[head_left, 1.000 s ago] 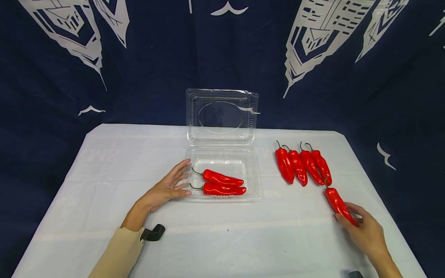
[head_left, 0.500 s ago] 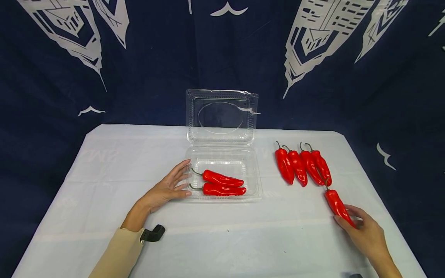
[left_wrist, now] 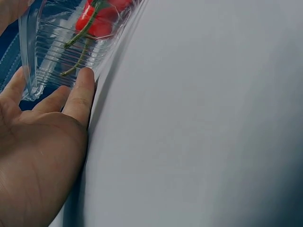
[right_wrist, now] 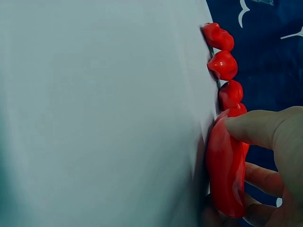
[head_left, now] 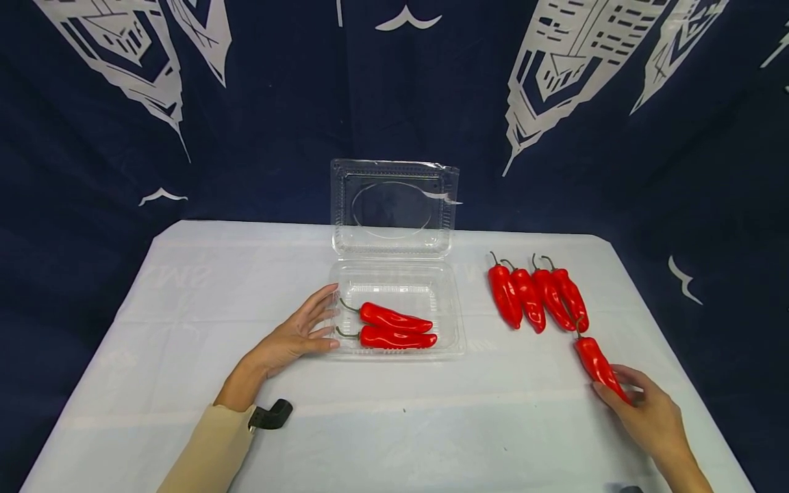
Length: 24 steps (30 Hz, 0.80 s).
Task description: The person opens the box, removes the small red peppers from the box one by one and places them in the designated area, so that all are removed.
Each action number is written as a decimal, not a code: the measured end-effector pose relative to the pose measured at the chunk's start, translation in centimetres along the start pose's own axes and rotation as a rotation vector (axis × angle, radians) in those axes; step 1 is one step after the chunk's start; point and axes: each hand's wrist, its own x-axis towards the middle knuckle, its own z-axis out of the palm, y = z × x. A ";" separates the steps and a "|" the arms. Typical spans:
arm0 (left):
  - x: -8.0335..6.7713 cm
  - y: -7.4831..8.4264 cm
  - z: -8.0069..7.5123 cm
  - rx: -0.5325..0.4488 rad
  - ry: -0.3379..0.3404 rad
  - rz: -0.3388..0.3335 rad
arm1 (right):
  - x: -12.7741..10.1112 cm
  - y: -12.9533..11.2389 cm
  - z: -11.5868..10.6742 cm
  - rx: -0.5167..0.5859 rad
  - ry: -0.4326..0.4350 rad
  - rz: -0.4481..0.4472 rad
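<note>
My left hand (head_left: pixel 294 337) rests at the left side of a clear plastic clamshell container (head_left: pixel 448 294), fingers extended along its wall. In the left wrist view, the fingertips are right at the ribbed side, near green stems. Inside the container lie two red peppers, an upper one (head_left: pixel 394 317) and a lower one (head_left: pixel 397 337), both with stems pointing left. On the right, my right hand (head_left: pixel 652 411) pinches another red pepper (head_left: pixel 593 357) near its tip between thumb and fingers. That pepper's stem points away from me, toward the other peppers.
Several red peppers (head_left: pixel 505 296) lie side by side on the white tablecloth (head_left: pixel 394 424) at the right. The container's lid (head_left: pixel 394 205) stands raised behind its base. A dark blue patterned cloth (head_left: pixel 277 123) hangs behind the table.
The right hand and the pepper it pinches have shifted very slightly nearer to me. My left hand keeps its place at the container.
</note>
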 end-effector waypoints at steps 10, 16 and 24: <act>-0.1 -0.1 0.0 0.000 0.006 -0.004 | 0.0 0.0 -0.2 0.009 0.008 -0.011; -0.1 0.0 0.0 0.001 0.007 -0.005 | 0.1 -0.3 -0.8 0.034 0.015 -0.023; 0.0 0.0 0.0 0.003 0.008 -0.005 | 0.1 -1.2 -1.4 0.044 0.023 -0.016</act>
